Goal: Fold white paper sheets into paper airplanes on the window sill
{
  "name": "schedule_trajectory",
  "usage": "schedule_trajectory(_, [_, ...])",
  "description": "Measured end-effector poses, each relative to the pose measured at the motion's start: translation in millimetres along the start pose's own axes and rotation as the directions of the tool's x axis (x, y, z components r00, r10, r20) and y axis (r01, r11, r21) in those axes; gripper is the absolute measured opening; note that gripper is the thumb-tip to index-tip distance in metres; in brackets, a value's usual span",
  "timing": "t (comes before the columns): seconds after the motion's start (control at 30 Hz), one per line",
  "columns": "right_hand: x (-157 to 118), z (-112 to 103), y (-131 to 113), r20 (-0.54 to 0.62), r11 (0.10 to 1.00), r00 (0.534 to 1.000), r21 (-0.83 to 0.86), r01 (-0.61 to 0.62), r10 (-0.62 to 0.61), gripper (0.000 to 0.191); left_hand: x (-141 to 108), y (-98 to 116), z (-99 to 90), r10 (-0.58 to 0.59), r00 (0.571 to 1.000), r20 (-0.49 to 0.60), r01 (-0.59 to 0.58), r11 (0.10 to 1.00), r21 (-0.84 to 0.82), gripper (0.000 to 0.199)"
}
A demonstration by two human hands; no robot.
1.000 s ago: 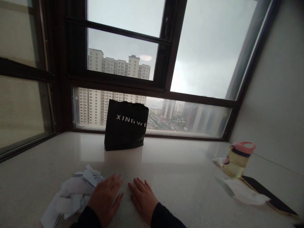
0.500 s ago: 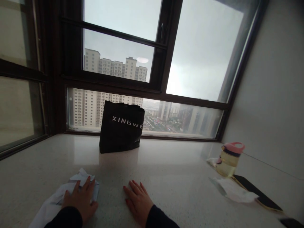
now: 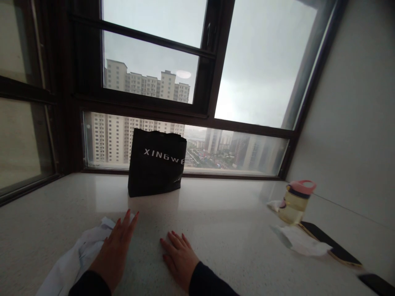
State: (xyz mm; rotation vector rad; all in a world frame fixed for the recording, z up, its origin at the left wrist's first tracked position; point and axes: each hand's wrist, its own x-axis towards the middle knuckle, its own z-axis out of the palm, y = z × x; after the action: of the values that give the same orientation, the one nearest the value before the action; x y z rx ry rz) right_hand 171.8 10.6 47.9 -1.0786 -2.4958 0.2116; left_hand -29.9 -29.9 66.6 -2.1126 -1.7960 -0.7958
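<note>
My left hand (image 3: 115, 248) is open with its fingers stretched forward, over the right side of a crumpled white cloth (image 3: 75, 255). Whether it presses on the cloth or hovers just above cannot be made out. My right hand (image 3: 180, 259) lies flat on the pale speckled sill (image 3: 222, 230), fingers stretched out and holding nothing. Beyond both hands, a black bag (image 3: 156, 164) with white lettering stands upright against the window.
On the right stands a yellowish bottle (image 3: 294, 203) with a pink lid. A white packet (image 3: 304, 240) lies before it, beside a dark phone (image 3: 331, 242). Another dark object (image 3: 376, 284) is at the lower right edge. A dark window frame (image 3: 212, 90) borders the sill.
My left hand has moved forward and to the right, its fingers now straighter and past the cloth's edge. A light-blue part of the cloth no longer shows. My right hand stays put.
</note>
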Motion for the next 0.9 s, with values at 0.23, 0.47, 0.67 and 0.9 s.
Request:
schedule_trajectory(0.23, [4.3,-4.6,-3.8,-0.220,0.930,0.975,0.361,0.066,0.016,0.027,6.7,41.0,-20.9,0.109,0.950,-0.293,-0.209,0.918,-0.337,0.059])
schedule_trajectory(0.47, [4.0,13.8,-15.7,-0.101,0.528,0.958,0.847,-0.058,0.267,0.045,-17.5,65.4,21.5,-0.014,0.998,-0.055,-0.025,0.761,-0.648,0.049])
schedule_trajectory(0.67, [9.6,11.2,-5.9,-0.090,0.484,0.920,0.867,-0.116,0.383,0.035,-13.8,43.3,30.6,0.055,0.996,-0.075,-0.085,0.872,-0.482,0.050])
schedule_trajectory(0.9, [11.1,4.3,-0.9,-0.084,0.570,0.927,0.808,-0.151,0.365,0.031,-0.6,-11.7,5.1,-0.224,0.972,0.065,0.205,0.952,0.227,0.050])
